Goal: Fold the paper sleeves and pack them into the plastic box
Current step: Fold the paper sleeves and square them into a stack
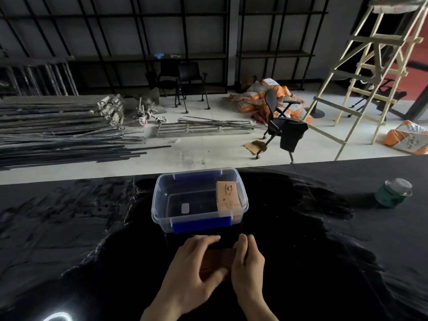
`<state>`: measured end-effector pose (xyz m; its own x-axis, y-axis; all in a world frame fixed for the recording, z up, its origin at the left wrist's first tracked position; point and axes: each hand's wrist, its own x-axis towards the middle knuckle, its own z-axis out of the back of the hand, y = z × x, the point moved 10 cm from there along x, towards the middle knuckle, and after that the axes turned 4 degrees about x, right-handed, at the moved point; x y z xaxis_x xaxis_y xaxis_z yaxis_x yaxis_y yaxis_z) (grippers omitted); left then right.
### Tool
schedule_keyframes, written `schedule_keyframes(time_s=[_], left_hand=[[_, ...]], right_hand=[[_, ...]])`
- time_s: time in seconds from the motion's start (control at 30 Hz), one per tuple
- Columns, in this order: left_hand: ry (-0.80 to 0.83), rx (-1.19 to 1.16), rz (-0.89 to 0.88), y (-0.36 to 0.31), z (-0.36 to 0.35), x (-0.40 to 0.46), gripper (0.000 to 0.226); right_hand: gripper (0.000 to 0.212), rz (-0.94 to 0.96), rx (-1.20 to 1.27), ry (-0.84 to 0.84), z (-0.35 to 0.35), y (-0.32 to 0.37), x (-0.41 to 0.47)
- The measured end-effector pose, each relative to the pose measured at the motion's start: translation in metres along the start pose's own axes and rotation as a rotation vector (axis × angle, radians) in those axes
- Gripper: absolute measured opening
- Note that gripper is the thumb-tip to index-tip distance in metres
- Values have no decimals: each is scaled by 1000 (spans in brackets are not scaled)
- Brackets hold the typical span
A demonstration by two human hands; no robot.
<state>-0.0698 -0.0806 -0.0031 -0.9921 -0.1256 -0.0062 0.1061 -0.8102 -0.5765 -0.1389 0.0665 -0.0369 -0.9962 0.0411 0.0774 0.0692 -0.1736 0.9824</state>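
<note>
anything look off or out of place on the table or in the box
Nothing stands out. The plastic box sits open and upright with one paper sleeve lying at its right side. Both hands, left and right, hold another brown sleeve on the black table.

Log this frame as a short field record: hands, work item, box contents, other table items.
left hand: pressing on the sleeve
right hand: gripping the sleeve's right edge
work item: brown corrugated paper sleeve, on black table
container: clear plastic box with blue latches, lid off
box contents: one tan printed paper sleeve, right side
other: green tape roll, far right
</note>
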Motion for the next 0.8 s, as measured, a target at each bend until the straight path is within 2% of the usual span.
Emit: schedule_keyframes(time_s=[0.07, 0.1, 0.23, 0.33, 0.37, 0.47, 0.57, 0.67, 0.8], left_hand=[[160, 190, -70, -12, -7, 3, 72], [180, 231, -59, -13, -7, 6, 73], [130, 217, 31, -7, -8, 14, 64], [63, 20, 163, 11, -8, 12, 59], [-6, -98, 193, 16, -4, 9, 57], [-172, -573, 267, 26, -3, -1, 54], [-215, -881, 332, 23, -14, -6, 56], [-260, -886, 303, 24, -16, -7, 55], [-188, -791, 214, 18, -10, -15, 50]], right_hand=[[36, -36, 11, 10, 1, 0, 0], [36, -43, 18, 15, 0, 0, 0], [36, -91, 52, 87, -3, 0, 3], [22, -130, 109, 207, 1, 6, 2], [22, -152, 160, 259, 2, 8, 1], [43, -219, 300, 432, -4, 15, -9], [37, -192, 342, 505, -13, 31, -18], [32, -124, 293, 502, -16, 40, -20], [45, 43, 121, 529, -21, 40, -31]])
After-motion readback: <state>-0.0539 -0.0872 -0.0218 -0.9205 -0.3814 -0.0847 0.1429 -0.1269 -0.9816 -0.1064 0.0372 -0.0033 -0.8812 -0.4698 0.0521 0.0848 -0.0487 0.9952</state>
